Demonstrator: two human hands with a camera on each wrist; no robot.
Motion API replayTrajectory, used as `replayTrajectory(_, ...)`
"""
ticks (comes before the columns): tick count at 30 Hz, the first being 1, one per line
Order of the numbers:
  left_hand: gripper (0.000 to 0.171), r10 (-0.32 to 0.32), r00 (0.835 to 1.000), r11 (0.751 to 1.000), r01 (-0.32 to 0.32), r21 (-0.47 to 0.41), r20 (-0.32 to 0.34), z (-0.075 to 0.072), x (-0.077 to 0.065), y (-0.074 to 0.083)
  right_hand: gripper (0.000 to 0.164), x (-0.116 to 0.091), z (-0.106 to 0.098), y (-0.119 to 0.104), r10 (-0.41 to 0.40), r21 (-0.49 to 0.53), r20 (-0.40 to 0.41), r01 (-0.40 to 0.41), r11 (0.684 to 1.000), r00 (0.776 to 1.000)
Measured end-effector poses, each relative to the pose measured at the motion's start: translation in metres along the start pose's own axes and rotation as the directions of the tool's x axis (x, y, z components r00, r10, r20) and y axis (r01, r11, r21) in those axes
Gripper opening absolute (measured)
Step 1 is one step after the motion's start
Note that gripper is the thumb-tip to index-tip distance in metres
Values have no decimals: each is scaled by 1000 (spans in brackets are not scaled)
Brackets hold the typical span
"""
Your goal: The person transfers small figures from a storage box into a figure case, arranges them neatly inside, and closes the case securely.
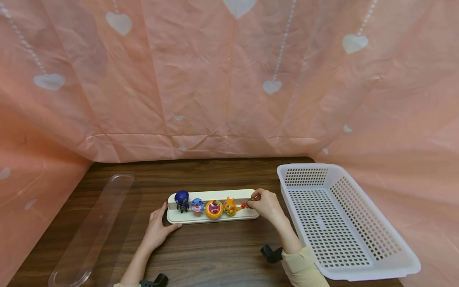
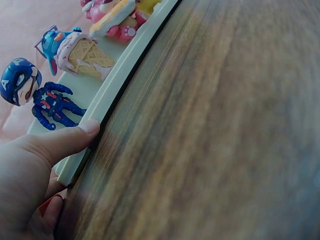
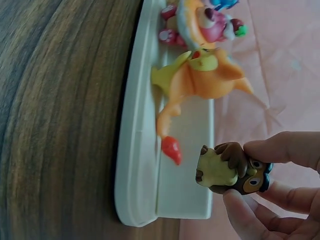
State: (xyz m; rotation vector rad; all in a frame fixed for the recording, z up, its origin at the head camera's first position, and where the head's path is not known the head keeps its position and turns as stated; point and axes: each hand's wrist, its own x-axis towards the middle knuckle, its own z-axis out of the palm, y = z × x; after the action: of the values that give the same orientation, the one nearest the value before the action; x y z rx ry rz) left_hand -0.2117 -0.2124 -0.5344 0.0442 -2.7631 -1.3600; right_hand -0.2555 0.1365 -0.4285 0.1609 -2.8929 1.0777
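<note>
My left hand [image 1: 156,230] grips the left end of a long white stepped display stand [image 1: 186,219], its thumb on the front edge. My right hand [image 1: 266,205] pinches a small brown owl figurine [image 3: 227,170] by its head, above the stand's right end. Along the stand, from the left, are a blue-helmeted superhero figurine [image 2: 50,95], a blue figurine with an ice cream cone [image 2: 75,52], a pink figurine in an orange ring [image 1: 214,209], and an orange dragon-like figurine [image 3: 205,77] with a red tail tip.
At the right stands a white perforated plastic basket [image 1: 380,215]. A long clear plastic cover [image 1: 97,223] lies on the left of the dark wooden table [image 1: 215,255]. A pink cloth with white hearts [image 1: 222,99] hangs behind and at both sides.
</note>
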Motion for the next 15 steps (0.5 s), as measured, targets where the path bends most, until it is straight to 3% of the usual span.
replayTrajectory(15, 100, 21, 1000, 1000, -21, 17, -23, 1, 0, -1, 18, 7, 14, 15, 34, -7, 62, -34, 999, 997)
